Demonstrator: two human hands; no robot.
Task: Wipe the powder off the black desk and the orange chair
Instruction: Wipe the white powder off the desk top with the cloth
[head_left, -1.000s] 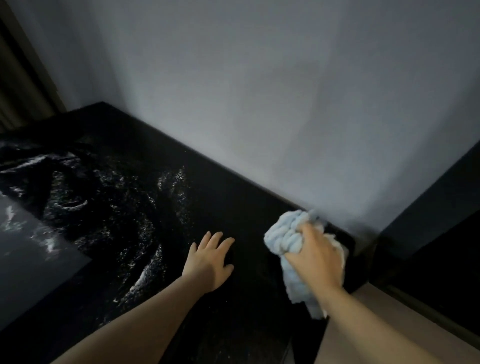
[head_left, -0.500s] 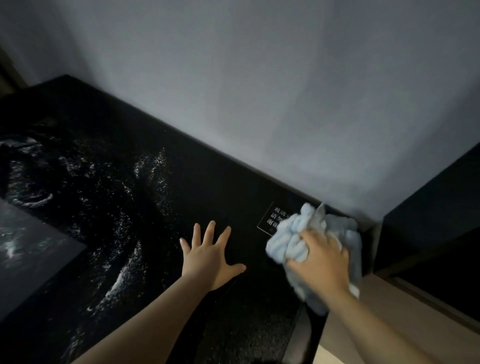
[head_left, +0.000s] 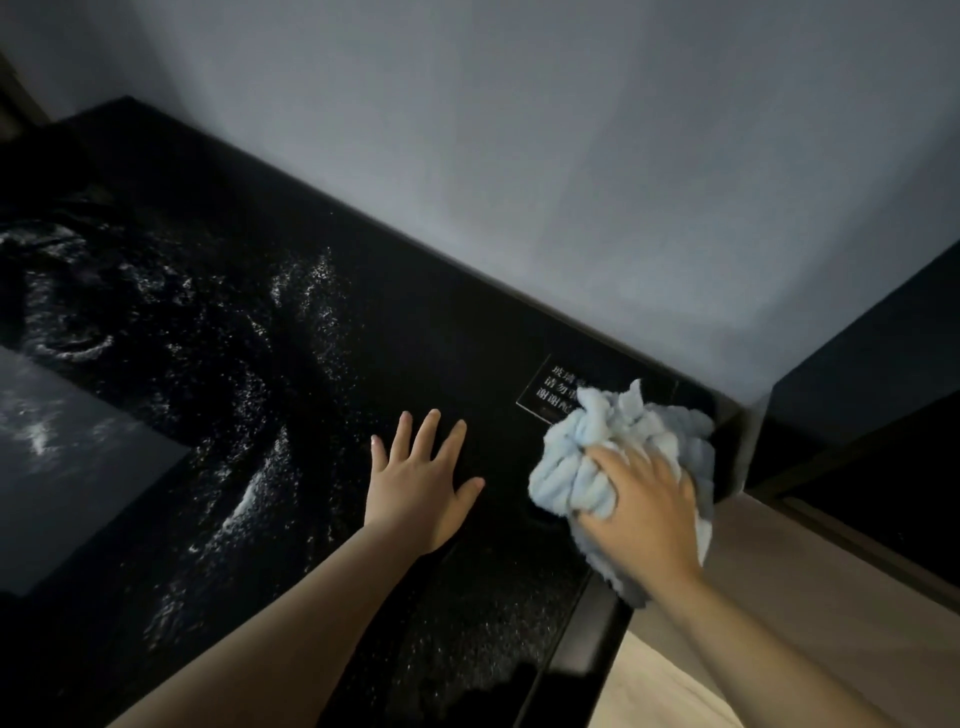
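Right hand (head_left: 644, 512) gripping a bunched blue cloth (head_left: 597, 457) at the right end of the black desk (head_left: 457, 358), just below a small label (head_left: 545, 387); left hand (head_left: 415, 483) flat on the desk, fingers spread, beside the cloth. White powder (head_left: 260, 395) scattered left of the left hand.

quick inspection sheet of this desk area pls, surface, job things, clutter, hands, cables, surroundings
surface: black desk, glossy, white powder scattered in streaks across its left and middle; the strip by the wall looks mostly bare
job's things: light blue cloth bunched on the desk near its right end; orange chair not in view
clutter: small sign with white characters lying flat, partly under the cloth; grey panel at the left, dusted with powder
hands: left hand flat on the desk, fingers spread; right hand grips the cloth
cables: nothing seen
surroundings: grey wall behind; wooden surface at the right
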